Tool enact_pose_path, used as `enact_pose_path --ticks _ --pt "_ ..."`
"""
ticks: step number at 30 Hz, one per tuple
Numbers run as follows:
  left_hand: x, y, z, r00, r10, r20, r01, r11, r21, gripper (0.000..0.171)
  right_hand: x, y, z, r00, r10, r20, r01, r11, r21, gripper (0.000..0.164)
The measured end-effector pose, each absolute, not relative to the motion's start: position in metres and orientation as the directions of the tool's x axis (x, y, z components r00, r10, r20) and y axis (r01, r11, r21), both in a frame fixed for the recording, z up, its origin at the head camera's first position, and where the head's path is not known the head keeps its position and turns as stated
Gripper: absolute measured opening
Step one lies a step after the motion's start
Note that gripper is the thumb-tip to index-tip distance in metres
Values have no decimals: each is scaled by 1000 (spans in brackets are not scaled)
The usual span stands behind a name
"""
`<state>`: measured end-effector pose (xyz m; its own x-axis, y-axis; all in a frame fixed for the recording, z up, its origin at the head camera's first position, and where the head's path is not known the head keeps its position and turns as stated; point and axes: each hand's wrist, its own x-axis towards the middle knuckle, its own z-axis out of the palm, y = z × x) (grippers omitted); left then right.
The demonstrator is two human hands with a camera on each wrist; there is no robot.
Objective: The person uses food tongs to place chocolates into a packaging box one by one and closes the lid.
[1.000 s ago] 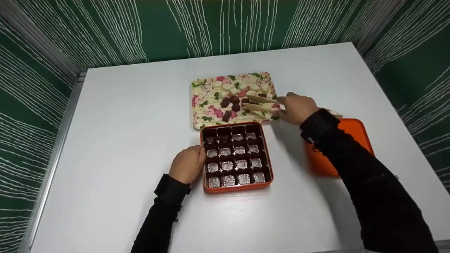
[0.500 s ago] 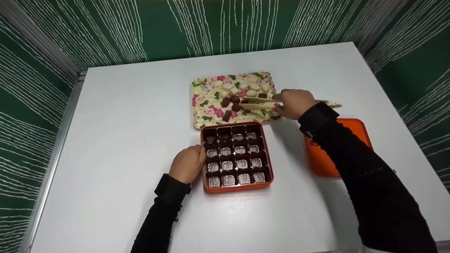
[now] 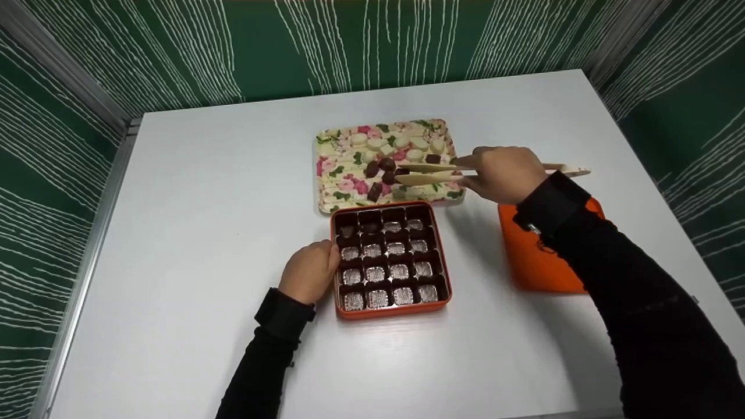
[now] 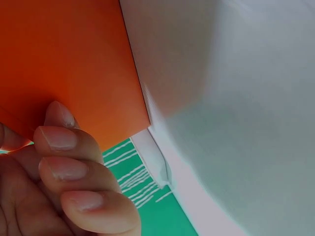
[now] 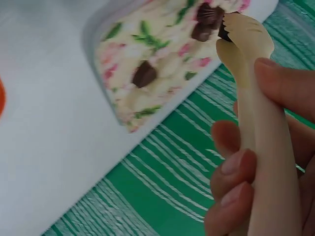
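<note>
My left hand (image 3: 308, 272) holds the left side of an orange box (image 3: 391, 314), its thumb by the rim. In the left wrist view its curled fingers (image 4: 74, 169) lie against the orange wall. Dark compartments fill the box; two at the far left look to hold dark chocolates (image 3: 347, 231). In my right hand (image 3: 507, 173) are pale tongs (image 3: 428, 179), reaching over a floral tray (image 3: 334, 201). The right wrist view shows a dark chocolate piece (image 5: 225, 34) between the tong tips. Brown chocolates (image 3: 374, 191) and several white pieces (image 3: 359, 139) lie on the tray.
An orange lid (image 3: 541, 267) lies on the white table (image 3: 221, 192) at the right, partly under my right forearm. The tray stands just behind the box. Green walls (image 3: 262, 52) with white streaks enclose the table's back and sides.
The right hand has shifted slightly to the right, and the tongs' tips have drawn closer together around a dark chocolate piece. The left hand and box stay in place.
</note>
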<state>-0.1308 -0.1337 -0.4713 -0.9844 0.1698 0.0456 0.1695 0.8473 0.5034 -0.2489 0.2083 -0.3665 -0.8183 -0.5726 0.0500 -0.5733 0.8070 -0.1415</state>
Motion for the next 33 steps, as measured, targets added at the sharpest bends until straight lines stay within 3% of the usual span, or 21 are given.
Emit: enact_pose_path --ticks 5,13,26,33 --pt "-130 -134 -471 -985 167 41 164 845 508 32 -228 205 -353 -759 -645 91 -651 748 -128 31" --pt "-131 -134 -469 -988 153 24 144 849 508 33 -212 192 -351 -715 -698 39 -698 710 -90 29" --pt "-131 -134 -470 -987 157 18 144 849 509 32 -210 154 -337 -723 -686 -78 -690 723 28 10" --pt "-130 -135 -469 -986 164 13 147 842 519 33 -215 144 -330 -745 -645 -169 -661 748 58 11"
